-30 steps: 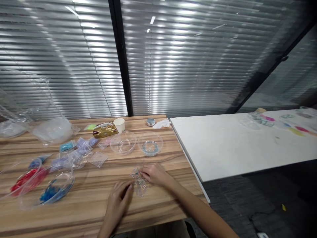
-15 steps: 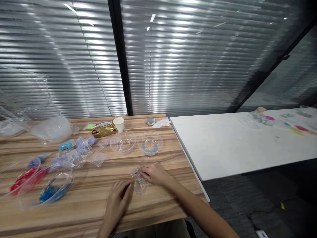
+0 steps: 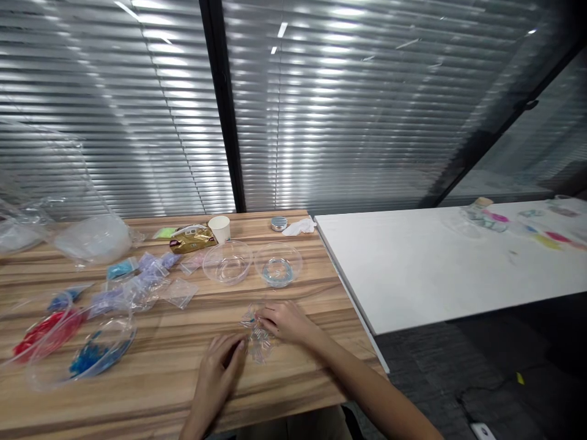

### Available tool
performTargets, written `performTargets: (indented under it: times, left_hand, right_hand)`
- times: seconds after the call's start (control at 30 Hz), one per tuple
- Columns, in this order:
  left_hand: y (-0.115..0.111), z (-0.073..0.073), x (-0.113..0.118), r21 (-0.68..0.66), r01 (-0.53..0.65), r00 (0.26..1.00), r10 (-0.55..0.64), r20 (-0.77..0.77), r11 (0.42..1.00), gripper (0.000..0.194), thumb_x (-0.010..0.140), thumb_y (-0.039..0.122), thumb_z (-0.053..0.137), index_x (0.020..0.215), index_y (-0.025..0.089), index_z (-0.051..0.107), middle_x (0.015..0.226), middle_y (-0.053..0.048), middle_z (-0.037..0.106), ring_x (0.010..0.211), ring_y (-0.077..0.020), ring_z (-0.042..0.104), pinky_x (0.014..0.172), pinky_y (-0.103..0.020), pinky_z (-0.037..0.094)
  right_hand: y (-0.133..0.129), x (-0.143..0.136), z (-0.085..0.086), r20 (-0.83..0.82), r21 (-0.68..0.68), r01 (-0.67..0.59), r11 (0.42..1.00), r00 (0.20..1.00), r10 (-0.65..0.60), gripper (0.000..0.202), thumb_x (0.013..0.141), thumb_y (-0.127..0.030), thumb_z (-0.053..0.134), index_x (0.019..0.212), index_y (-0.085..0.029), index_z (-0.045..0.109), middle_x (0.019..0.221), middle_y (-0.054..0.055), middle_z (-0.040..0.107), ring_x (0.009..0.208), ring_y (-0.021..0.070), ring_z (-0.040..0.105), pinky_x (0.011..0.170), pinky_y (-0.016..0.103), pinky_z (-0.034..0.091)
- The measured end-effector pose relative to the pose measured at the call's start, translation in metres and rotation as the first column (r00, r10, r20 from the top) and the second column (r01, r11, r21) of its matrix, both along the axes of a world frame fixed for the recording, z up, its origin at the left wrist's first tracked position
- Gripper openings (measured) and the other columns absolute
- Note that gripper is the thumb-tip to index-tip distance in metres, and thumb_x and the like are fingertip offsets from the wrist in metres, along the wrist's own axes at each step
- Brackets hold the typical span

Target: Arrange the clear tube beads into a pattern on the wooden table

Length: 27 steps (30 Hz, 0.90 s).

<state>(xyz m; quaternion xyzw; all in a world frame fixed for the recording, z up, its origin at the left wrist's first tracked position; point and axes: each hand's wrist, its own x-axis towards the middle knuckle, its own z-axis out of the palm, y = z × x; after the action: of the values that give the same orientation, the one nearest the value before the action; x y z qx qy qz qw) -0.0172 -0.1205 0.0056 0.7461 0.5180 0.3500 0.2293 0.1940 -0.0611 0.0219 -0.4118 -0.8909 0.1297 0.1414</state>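
A loose pile of small clear tube-like pieces point(image 3: 260, 347) lies on the wooden table point(image 3: 312, 379), a few of them bluish. My right hand point(image 3: 285, 322) rests at the pile's upper right, thumb and fingers pinched together over the pieces; whatever is between the fingertips is too small to make out. On the pile's left side is my left hand point(image 3: 220, 363), its fingers curled and the thumb close to the index finger. Its tips reach the edge of the pile, and anything they hold cannot be made out.
Beyond the hands stand two clear bowls, an uncoloured bowl point(image 3: 228, 263) and a bowl with bluish pieces point(image 3: 278, 265). To the left are purple packets point(image 3: 149, 275), red pieces point(image 3: 48, 333) and blue pieces point(image 3: 89, 354). A paper cup point(image 3: 219, 229) stands behind; a white table point(image 3: 413, 263) adjoins.
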Motion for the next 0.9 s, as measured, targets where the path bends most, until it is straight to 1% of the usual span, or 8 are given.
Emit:
performTargets:
  times: [0.17,0.27,0.43,0.67,0.9]
  left_hand:
    - [0.0002,-0.0005,-0.0007,-0.013,0.002,1.0,-0.002,-0.001,1.0,0.034,0.091,0.045,0.047,0.099,0.022,0.071,0.096,-0.008,0.071,0.092,-0.0254,0.063,0.08,-0.038,0.052]
    - [0.0001,-0.0001,-0.0007,0.007,0.001,1.0,-0.001,0.004,1.0,0.033,0.091,0.045,0.048,0.097,0.022,0.071,0.095,-0.008,0.071,0.09,-0.0251,0.064,0.08,-0.038,0.052]
    - [-0.0012,0.0023,0.0009,-0.001,0.007,1.0,-0.007,0.003,1.0,0.032,0.091,0.043,0.048,0.098,0.022,0.07,0.095,-0.008,0.071,0.089,-0.0244,0.063,0.079,-0.037,0.052]
    - [-0.0019,0.0039,0.0009,-0.023,0.0,1.0,0.0,0.001,1.0,0.034,0.091,0.045,0.048,0.099,0.022,0.07,0.098,-0.009,0.07,0.093,-0.0254,0.063,0.083,-0.039,0.051]
    - [-0.0016,0.0032,0.0001,-0.021,-0.011,1.0,0.011,-0.003,1.0,0.034,0.09,0.047,0.048,0.097,0.023,0.071,0.095,-0.008,0.071,0.09,-0.025,0.063,0.079,-0.038,0.052]
  right_hand:
    - [-0.0001,-0.0008,0.0028,0.006,-0.017,0.0,1.0,1.0,0.0,0.021,0.096,-0.027,0.046,0.104,-0.02,0.064,0.095,0.004,0.068,0.083,0.0159,0.061,0.068,0.022,0.039]
    - [0.0,-0.0014,0.0037,0.011,-0.01,-0.004,1.0,1.0,0.004,0.022,0.096,-0.027,0.045,0.103,-0.019,0.064,0.095,0.005,0.067,0.083,0.016,0.061,0.068,0.022,0.039]
    - [0.0,-0.0006,0.0011,0.0,0.019,-0.005,1.0,1.0,0.005,0.024,0.097,-0.029,0.043,0.105,-0.02,0.063,0.093,0.005,0.067,0.084,0.0166,0.061,0.069,0.023,0.039]
    - [-0.0005,0.0002,-0.0006,0.008,0.015,-0.009,1.0,1.0,0.009,0.025,0.098,-0.029,0.041,0.105,-0.02,0.063,0.097,0.005,0.066,0.085,0.0164,0.061,0.068,0.023,0.039]
    - [-0.0001,0.0005,0.0003,0.018,0.003,-0.007,1.0,1.0,0.007,0.026,0.098,-0.029,0.041,0.11,-0.021,0.062,0.094,0.005,0.066,0.082,0.0164,0.06,0.067,0.023,0.038]
